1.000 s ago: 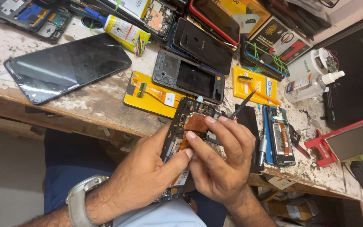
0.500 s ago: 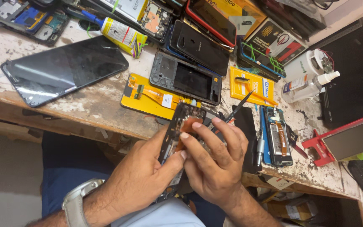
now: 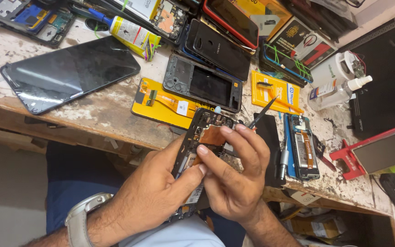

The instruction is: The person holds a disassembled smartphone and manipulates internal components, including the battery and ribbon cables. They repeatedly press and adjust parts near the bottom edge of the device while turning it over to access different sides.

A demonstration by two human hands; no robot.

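An opened phone (image 3: 208, 133) with its back off, showing a copper-coloured patch and a circuit board, is held over the bench's front edge. My left hand (image 3: 158, 192), with a silver watch on the wrist, grips it from below and the left side, thumb on the inside. My right hand (image 3: 232, 176) presses its index and middle fingers on the phone's inner parts. A black pointed tool (image 3: 262, 112) sticks up from behind the right hand's fingers.
On the worn bench (image 3: 97, 114) lie a black screen panel (image 3: 67, 73), a yellow flex part (image 3: 163, 103), an empty phone frame (image 3: 204, 82), a yellow card (image 3: 275, 91), a glue tube (image 3: 131, 34), a white bottle (image 3: 339, 91) and another opened phone (image 3: 303, 146).
Both hands and the phone stayed together with small finger shifts on the phone's inside. The view drifted slightly, so the bench items sit a little lower in frame.
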